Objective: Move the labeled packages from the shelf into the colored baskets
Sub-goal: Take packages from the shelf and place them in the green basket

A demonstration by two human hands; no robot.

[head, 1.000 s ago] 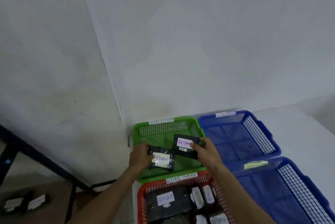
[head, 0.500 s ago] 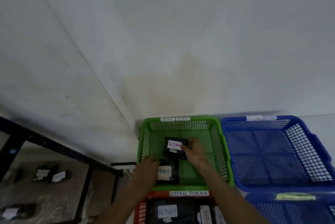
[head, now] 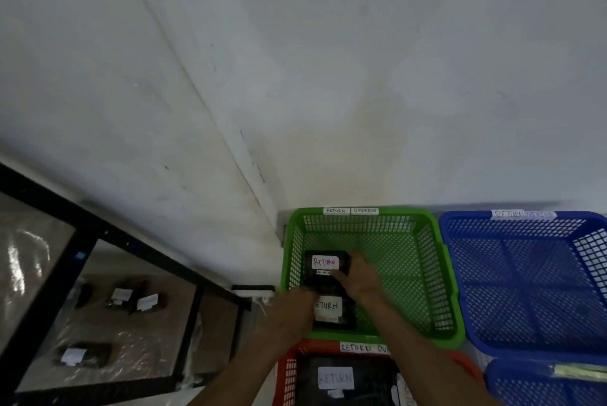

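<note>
Two black packages with white RETURN labels lie at the left side of the green basket [head: 437, 274]. The farther package [head: 325, 261] has my right hand [head: 359, 279] gripping its right edge, thumb near the label. The nearer package [head: 333, 312] is held at its left edge by my left hand [head: 295, 307], which hides part of it. Both packages sit low on the basket floor. On the black-framed shelf [head: 157, 251] at the left lie more labelled black packages [head: 134, 300], with another one [head: 82, 354] nearer to me.
A red basket [head: 289, 376] just in front of the green one holds a large black RETURN package [head: 335, 377]. Two blue baskets stand to the right, one at the back [head: 525, 274] and one in front [head: 542, 386]. A white wall rises right behind the baskets.
Both hands have lowered their packages from above the green basket down onto its floor at the left side. The view has swung left, bringing the shelf into sight.
</note>
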